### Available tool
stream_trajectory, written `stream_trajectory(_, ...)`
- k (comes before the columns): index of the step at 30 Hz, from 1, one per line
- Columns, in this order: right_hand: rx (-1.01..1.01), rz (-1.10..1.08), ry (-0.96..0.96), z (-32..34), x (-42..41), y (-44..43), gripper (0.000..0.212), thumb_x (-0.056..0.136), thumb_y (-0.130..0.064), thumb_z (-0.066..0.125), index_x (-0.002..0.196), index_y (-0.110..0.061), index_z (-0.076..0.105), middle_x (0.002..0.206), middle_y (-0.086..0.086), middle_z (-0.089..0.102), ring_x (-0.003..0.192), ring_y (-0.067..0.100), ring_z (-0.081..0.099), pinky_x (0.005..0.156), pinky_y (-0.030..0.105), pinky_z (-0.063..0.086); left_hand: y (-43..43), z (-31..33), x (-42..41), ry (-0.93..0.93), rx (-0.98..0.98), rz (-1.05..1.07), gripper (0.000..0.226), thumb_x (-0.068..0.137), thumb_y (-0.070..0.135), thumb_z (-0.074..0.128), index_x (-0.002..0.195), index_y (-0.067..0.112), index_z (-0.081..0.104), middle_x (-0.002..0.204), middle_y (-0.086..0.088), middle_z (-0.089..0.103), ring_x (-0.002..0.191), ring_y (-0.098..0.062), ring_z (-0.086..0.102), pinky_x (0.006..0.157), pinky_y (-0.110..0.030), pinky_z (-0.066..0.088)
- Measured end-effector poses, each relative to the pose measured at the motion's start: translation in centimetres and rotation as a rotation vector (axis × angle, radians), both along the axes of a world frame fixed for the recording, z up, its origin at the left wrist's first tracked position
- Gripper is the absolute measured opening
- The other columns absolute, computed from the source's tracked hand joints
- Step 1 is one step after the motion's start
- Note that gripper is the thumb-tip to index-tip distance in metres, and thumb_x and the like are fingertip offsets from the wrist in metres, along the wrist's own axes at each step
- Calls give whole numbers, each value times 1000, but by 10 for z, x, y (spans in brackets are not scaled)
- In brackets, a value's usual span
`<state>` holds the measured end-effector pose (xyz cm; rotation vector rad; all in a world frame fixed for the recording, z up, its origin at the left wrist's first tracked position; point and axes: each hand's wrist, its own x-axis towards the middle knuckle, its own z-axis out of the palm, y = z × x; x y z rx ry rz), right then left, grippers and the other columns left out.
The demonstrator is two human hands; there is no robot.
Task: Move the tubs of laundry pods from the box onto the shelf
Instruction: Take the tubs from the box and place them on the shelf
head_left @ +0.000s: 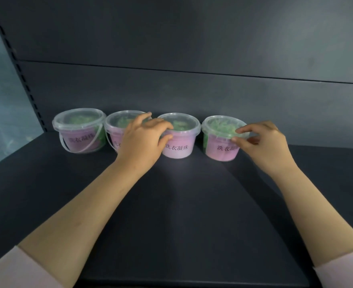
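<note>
Four tubs of laundry pods stood in one row at the back of the shelf [171, 204], so a good part of the task appeared done. The box was not in view, and how many tubs were left in it could not be told.

The left hand [142, 140] lay on the third tub [179, 142]. Its fingers [163, 124] were curled over the near edge of the lid and the thumb pressed under the rim, so it gripped this tub. The right hand [262, 144] pinched the rim of the fourth tub [219, 142] between thumb and forefinger, with the other fingers [246, 128] bent loosely above. Probably both tubs were just being set down or pushed into line.

The second tub [117, 125] stood behind the left hand, partly hidden by it. The first tub [79, 132] stood beyond it, further out from the left fingers. Between the two hands, the third and fourth tubs stood near each other but apart.

Each tub was a round bucket of clear thin plastic, a little narrower at the bottom, with a clear lid and a thick rim. A pink paper label with dark characters went around the wall, and green pods showed through the lid. The first tub had a thin white handle hanging down in front. The shelf was a dark, matt, smooth board.
</note>
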<state>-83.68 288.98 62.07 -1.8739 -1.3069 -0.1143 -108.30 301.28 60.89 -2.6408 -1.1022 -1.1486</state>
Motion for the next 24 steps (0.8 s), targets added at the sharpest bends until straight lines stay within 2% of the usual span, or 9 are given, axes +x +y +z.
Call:
stream_trajectory(4,45,13,6,-2,-2,1,18,77,-28,80,93,-25,72,106,0,51,74,14,64,73,7,38,-1,-2,2,6,56,-17,15,88,19,65,102,14,69,102,1,71,109,-29,56,95,-41,40)
stream_trajectory(9,100,4,17,-10,-5,5,21,80,-25,79,99,-21,73,107,0,51,75,13,61,73,4,37,0,-4,0,-23,45,10,16,88,19,66,103,15,71,99,0,72,114,-27,56,98,-43,36)
stream_trajectory(16,98,-7,54,-9,-2,3,19,81,-24,78,99,-22,73,109,-3,48,72,2,58,70,1,35,-3,-5,2,-26,56,-13,14,89,13,64,102,11,69,98,0,73,95,-26,65,94,-43,41)
stream_trajectory(20,116,-15,60,-10,-5,1,21,80,-23,78,100,-18,73,110,-3,48,73,13,62,77,12,42,-4,-7,2,-30,50,-3,16,91,12,62,106,9,68,103,-1,72,96,-25,66,102,-46,39)
stream_trajectory(24,141,8,74,-13,-9,7,23,80,-23,79,100,-16,73,110,-2,47,74,15,61,81,18,45,-3,-10,3,-19,51,31,20,93,13,59,112,10,66,114,-2,70,107,-22,64,110,-46,31)
